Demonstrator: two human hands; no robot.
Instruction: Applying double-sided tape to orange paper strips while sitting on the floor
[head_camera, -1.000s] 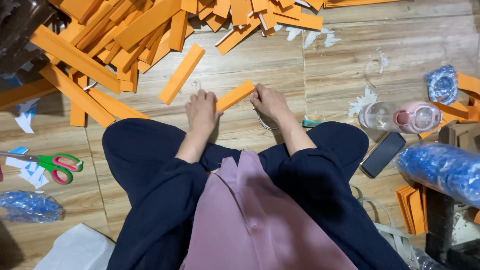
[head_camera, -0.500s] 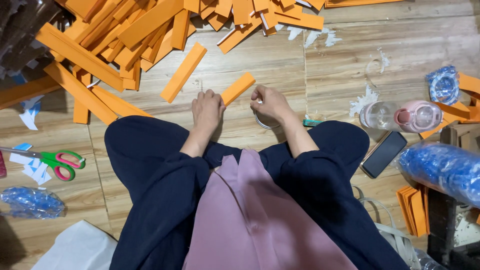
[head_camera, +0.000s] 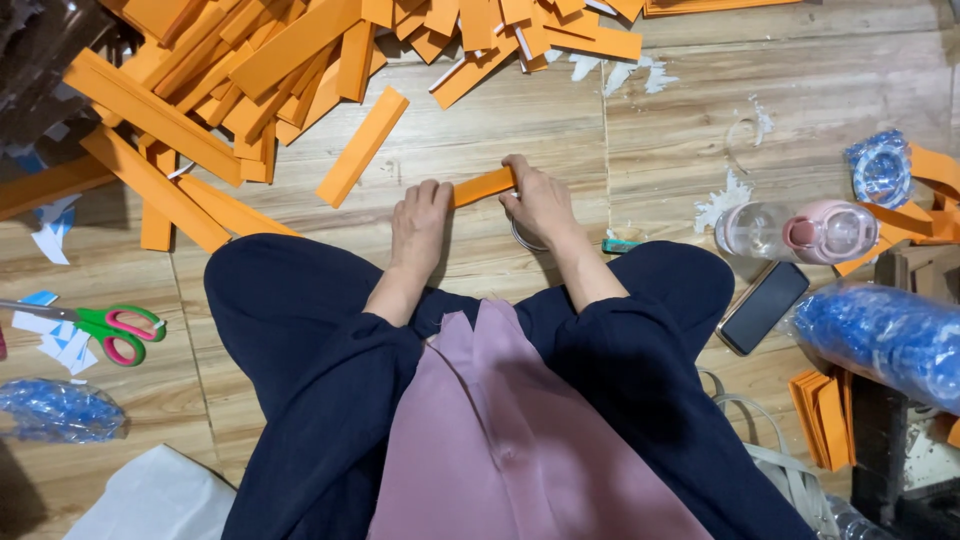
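Note:
I sit cross-legged on a wooden floor in dark trousers. A short orange foam strip lies on the floor in front of my knees, and both hands are on it. My left hand presses its left end with fingers curled down. My right hand grips its right end. Partly hidden under the right hand is a roll of clear tape. Just beyond the hands a longer orange strip lies slanted by itself.
A big heap of orange strips covers the floor ahead and left. Green-and-pink scissors lie at left, with a blue plastic bag below. At right lie a clear bottle with a pink cap, a phone, and blue rolls.
The view has shifted slightly. Both hands have stayed on the short orange strip, drawing it a little nearer my knees and turning it flatter; the right hand now covers its right end.

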